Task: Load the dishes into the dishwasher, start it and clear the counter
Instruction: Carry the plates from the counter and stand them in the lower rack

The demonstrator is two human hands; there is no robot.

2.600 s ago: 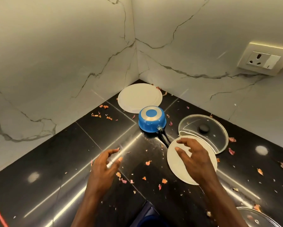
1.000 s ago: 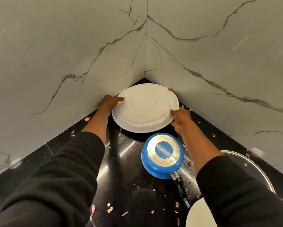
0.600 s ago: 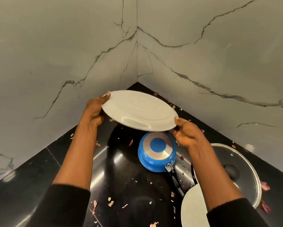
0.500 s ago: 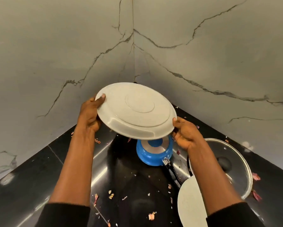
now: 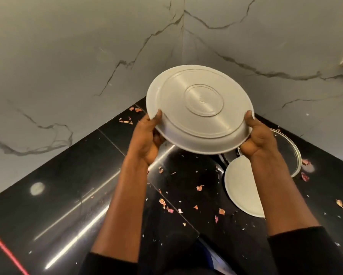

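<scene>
Now, from the head view, we hold a white plate (image 5: 200, 108) up off the black counter (image 5: 67, 185), its ringed underside tilted toward us. Our left hand (image 5: 146, 139) grips the plate's left rim, thumb over the edge and fingers curled beneath. Our right hand (image 5: 259, 139) grips the right rim, thumb on top. Under our right forearm a second white plate (image 5: 240, 187) lies flat on the counter, and just right of that hand sits a glass lid (image 5: 287, 153). Pinkish peel scraps (image 5: 199, 187) lie scattered between our forearms. Beyond the hands rise the marble walls (image 5: 67, 56).
</scene>
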